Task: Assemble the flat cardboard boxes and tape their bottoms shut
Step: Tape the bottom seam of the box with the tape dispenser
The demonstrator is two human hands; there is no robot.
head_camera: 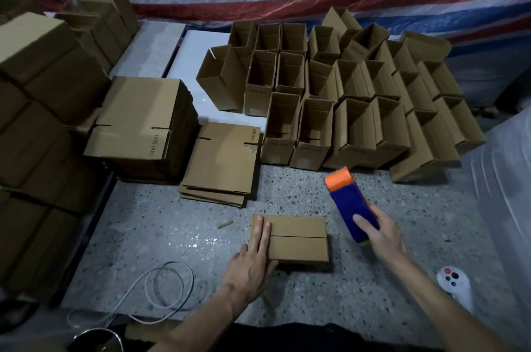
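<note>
Closed-flap box [298,239] under left hand [253,261]

Your view is dim; faint glare dots the floor [287,193], the tape dispenser [349,202] smears with motion, and edges bow.

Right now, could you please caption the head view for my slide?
The left hand presses the box flaps flat; the right hand grips the tape dispenser beside it.
</note>
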